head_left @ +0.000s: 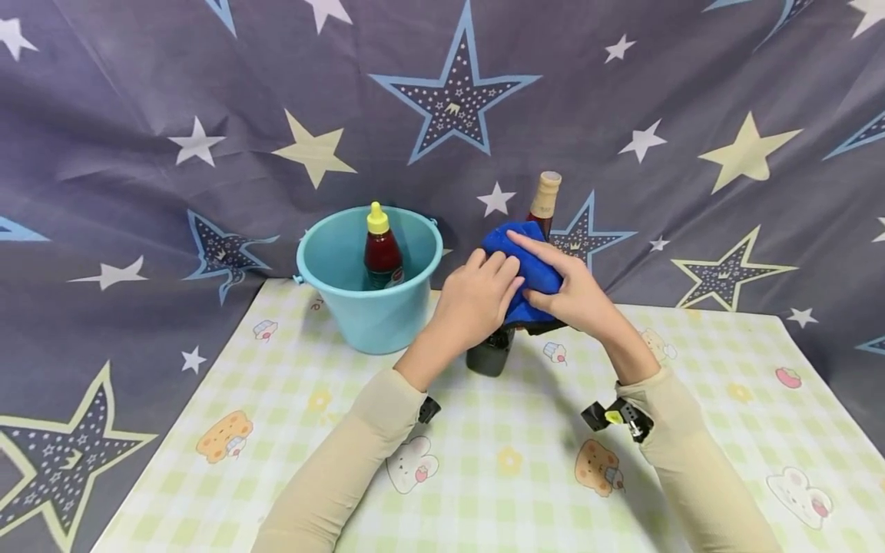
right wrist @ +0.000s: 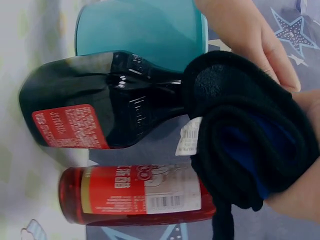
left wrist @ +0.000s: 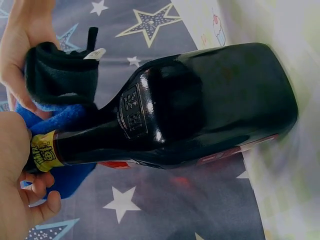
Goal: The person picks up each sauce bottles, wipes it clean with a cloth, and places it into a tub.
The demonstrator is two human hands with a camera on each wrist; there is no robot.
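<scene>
A dark, square-shouldered sauce bottle [left wrist: 240,95] with a red label stands before me in the head view. My left hand [head_left: 477,299] grips its neck near the yellow band [left wrist: 46,151], thumb and fingers curled. In my right hand [head_left: 577,296], a folded blue cleaning cloth [head_left: 528,265] is held at the bottle's upper part. The cloth has black edging, a white tag [right wrist: 189,137] and a dark loop. Cloth and fingers hide the bottle's top in the head view. Whether the bottle's base touches the table cannot be told.
A light blue bucket [head_left: 373,322] stands left of the bottle, holding a red sauce bottle [head_left: 382,253] with a yellow nozzle cap. Close behind my right hand is a red-labelled glass bottle [right wrist: 135,195]. Starry fabric [head_left: 415,177] hangs behind the checked table [head_left: 470,491].
</scene>
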